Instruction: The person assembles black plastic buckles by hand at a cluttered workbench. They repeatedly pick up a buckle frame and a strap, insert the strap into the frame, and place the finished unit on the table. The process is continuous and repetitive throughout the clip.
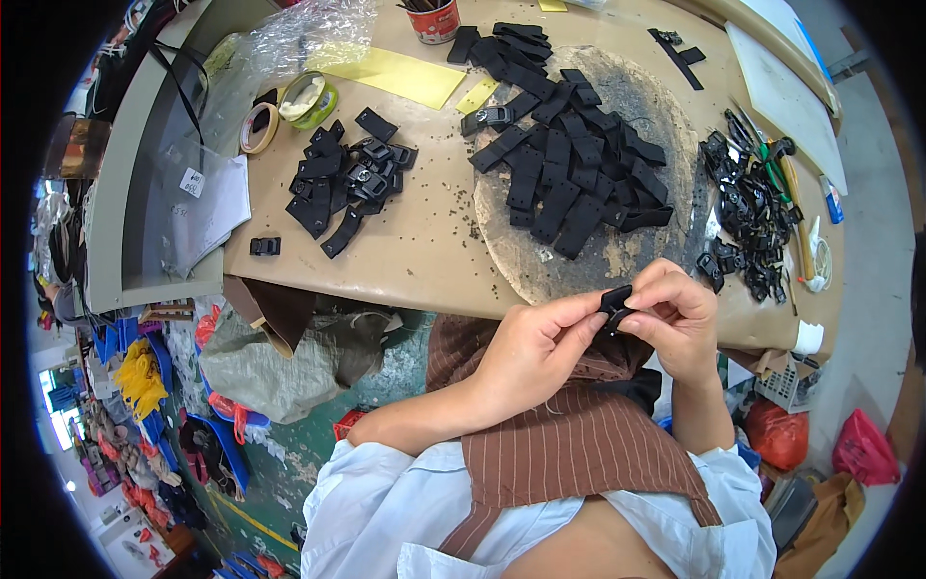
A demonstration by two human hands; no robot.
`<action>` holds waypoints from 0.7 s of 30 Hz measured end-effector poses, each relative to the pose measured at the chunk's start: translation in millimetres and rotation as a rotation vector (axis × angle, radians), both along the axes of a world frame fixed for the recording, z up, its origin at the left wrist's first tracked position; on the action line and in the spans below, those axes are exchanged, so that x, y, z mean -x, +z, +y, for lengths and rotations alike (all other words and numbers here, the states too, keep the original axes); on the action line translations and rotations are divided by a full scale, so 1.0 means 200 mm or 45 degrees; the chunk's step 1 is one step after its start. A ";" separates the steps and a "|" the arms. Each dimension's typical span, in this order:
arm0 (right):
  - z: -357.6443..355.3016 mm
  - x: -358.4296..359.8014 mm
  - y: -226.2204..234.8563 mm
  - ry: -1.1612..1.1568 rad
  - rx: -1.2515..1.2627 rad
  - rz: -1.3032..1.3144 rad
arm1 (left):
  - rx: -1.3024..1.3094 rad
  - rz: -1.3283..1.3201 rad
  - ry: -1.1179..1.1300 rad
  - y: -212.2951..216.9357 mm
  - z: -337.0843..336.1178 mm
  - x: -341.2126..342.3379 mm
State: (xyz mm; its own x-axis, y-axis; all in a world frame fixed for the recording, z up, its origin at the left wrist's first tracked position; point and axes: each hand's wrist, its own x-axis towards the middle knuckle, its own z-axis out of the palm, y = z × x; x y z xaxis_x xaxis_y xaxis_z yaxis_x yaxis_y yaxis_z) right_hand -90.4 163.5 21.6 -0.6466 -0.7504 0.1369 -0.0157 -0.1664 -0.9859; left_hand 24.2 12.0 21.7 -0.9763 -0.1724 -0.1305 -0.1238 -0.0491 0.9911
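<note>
pinching a black strap (614, 298); 2 hands (529, 352) (678, 314) nearly touching.

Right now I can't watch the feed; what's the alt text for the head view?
A person's left hand and right hand pinch a small black strap piece at the near edge of a brown table. Ahead, black straps lie heaped on a worn round board; a smaller pile of black straps and buckles sits left, small black parts right.

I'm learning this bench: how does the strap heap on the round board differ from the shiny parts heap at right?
The strap heap holds flat, matte strips; the parts heap holds shiny, chunkier pieces. The strap heap spreads wider; the parts heap is narrower. Both are mostly black.
</note>
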 end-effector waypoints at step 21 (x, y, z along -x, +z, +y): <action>-0.02 0.01 0.04 0.144 -0.265 0.117 | 0.832 0.218 -0.216 0.04 -0.11 0.00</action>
State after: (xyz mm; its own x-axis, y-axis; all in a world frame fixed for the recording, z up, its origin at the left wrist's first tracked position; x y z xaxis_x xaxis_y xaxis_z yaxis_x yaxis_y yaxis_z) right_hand -93.2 158.8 29.5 -0.5488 -0.8356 0.0261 -0.0994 0.0341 -0.9945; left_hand 23.6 -10.4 28.8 -0.9943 -0.0063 0.1065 0.0840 0.5700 0.8173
